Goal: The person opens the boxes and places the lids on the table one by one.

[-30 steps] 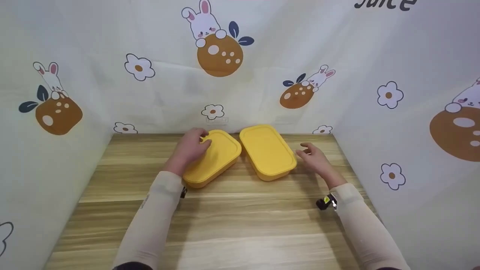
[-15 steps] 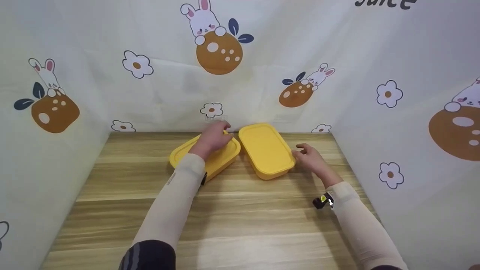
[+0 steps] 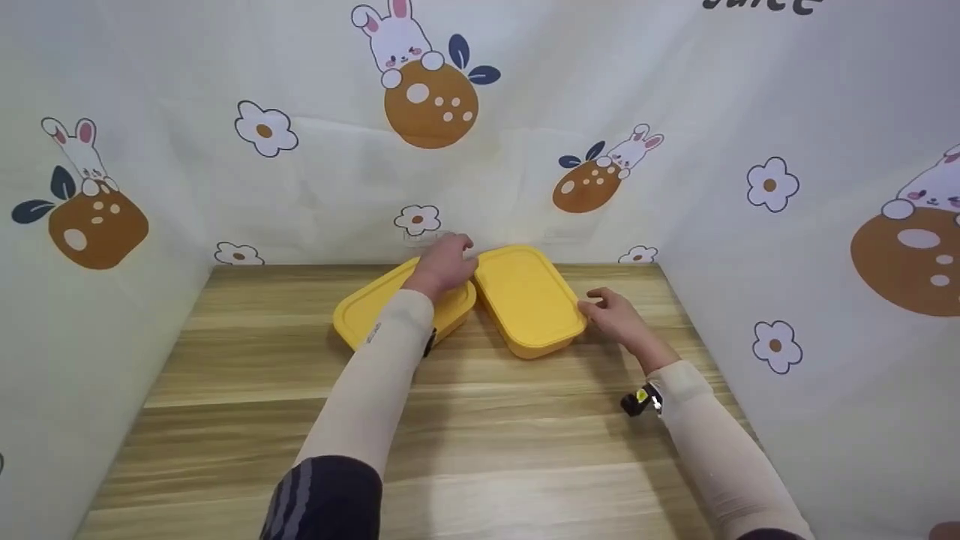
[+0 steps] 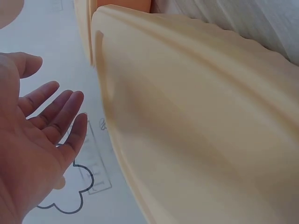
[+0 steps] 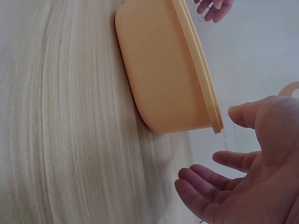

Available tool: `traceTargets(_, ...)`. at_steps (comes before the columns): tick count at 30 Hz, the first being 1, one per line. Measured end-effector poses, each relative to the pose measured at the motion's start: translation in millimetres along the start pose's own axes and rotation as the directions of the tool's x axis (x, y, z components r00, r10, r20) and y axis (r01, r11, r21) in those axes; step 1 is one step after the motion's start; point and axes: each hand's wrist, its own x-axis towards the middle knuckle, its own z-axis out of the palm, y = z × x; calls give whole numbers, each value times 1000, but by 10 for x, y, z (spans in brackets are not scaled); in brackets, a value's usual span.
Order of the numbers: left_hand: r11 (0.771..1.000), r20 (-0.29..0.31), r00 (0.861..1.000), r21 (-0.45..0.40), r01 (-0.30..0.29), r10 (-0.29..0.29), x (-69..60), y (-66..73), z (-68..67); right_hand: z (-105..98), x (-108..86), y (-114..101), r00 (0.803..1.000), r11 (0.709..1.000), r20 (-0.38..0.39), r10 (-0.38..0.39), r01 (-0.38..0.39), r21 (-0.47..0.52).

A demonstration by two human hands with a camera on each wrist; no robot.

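Yellow round-cornered rectangular box with a fitted lid, right-hand one of a pair (image 3: 530,296), sits flat at the far side of the wood-grain tabletop (image 3: 510,457), close to the backdrop. Long axis slants from far left to near right.

Second yellow lidded box, same rounded form (image 3: 371,307), lies just left of it, slanted the opposite way; far inner corners near each other, contact not certain. Lids on both.

Left hand (image 3: 448,264): over the far end of the left box, close to the right box's far left corner. Fingers loosely bent and spread, nothing held; left wrist view shows a gap between fingers and lid.

Right hand (image 3: 621,321): just beside the right box's right edge near its front corner. Thumb and fingers well parted, gripping nothing; right wrist view shows thumb tip close to the lid rim.

Pale sleeves (image 3: 364,401) on both forearms. Small black device (image 3: 636,403) at the right wrist. White cloth backdrop (image 3: 337,180), printed with rabbits on orange-brown fruit, and outlined flowers.
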Motion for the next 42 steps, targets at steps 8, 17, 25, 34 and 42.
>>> traceTargets(8,998,27,997,26,65,-66,144,81,116,-20,2,-9,1000,999,8,29,-29,19)
traceTargets(17,995,53,993,15,101,-101,215,102,154,-9,23,13,999,999,7,40,-41,31)
traceTargets(25,996,84,992,-3,92,-91,275,132,200,24,47,19,999,997,1,46,-46,60)
traceTargets(34,992,70,990,-4,124,-124,357,148,281,76,79,22,999,986,-40,35,-28,164)
traceTargets(42,990,70,988,35,134,-136,407,165,331,108,89,16,998,961,-17,63,-56,272)
